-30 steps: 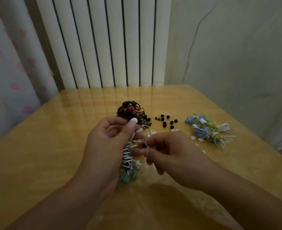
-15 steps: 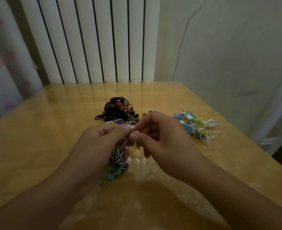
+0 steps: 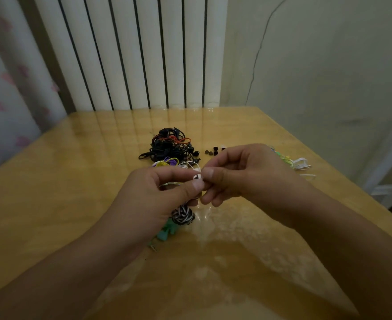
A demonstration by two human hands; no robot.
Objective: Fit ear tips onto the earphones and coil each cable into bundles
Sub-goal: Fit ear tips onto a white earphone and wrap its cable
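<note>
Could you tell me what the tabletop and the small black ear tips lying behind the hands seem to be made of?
The tabletop looks like yellowish wood or wood-look laminate with a glossy finish, possibly a clear cover: it mirrors the white radiator along its far edge. The black ear tips look like matte silicone or soft rubber, small and dull, though too small to be sure.

home room | white radiator [image 3: 130, 51] | patterned curtain [image 3: 3, 84] | wooden table [image 3: 52, 181]
</note>
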